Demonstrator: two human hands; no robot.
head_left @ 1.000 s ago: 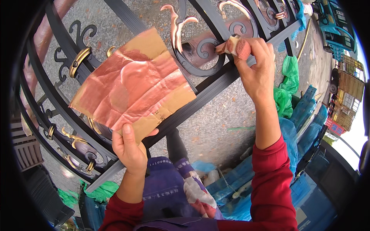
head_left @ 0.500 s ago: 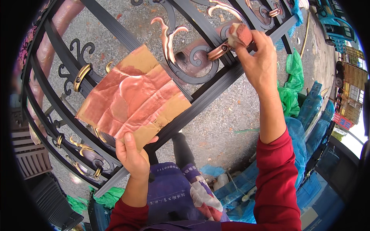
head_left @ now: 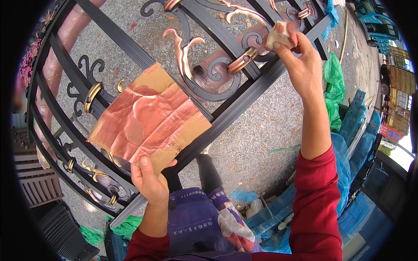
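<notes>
My left hand (head_left: 150,180) pinches the lower edge of a creased piece of cardboard (head_left: 148,115), thumb on top. Copper-red paint covers most of its upper face, leaving bare brown margins. My right hand (head_left: 305,69) grips a small pale sponge (head_left: 281,37) stained reddish, between thumb and fingers. Just left of the sponge, a copper-coloured collar (head_left: 242,61) joins parts of a black metal gate (head_left: 244,100); a small gap shows between them. Beyond the cardboard, a black scroll carries copper-painted leaf shapes (head_left: 185,50).
Gold collars (head_left: 92,98) and more scrolls sit on the gate's left part. A pink plastic-wrapped roll (head_left: 74,35) lies behind its bars. Green plastic sheeting (head_left: 333,87) and blue-wrapped bundles (head_left: 274,217) lie at the right. A brown slatted piece (head_left: 39,178) stands far left.
My right hand has drawn the sponge slightly right, away from the copper collar, and turned it so more of its pale side shows. The cardboard stays in my left hand; the view shifted slightly.
</notes>
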